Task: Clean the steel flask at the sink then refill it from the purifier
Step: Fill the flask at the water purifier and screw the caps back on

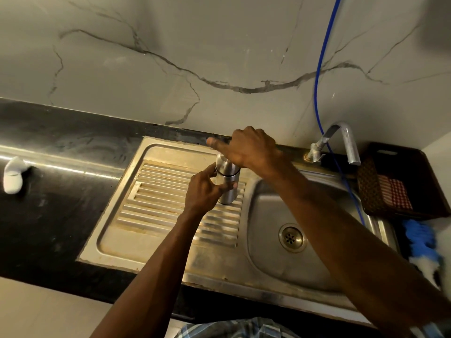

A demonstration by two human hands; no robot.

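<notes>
Steel flask (226, 184) is held upright over drainboard (156, 191) by left hand (203, 191); cap is gripped by right hand (246, 148). Tap (346, 142) is dry; washing and refill judged pending.

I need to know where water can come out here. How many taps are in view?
1. The tap stands at the back right corner of the sink, its spout over the basin. The purifier is not in view, so other outlets may lie outside the picture.

A home kitchen — steel sink (268, 272), tap (346, 142), black counter (61, 215).
</notes>
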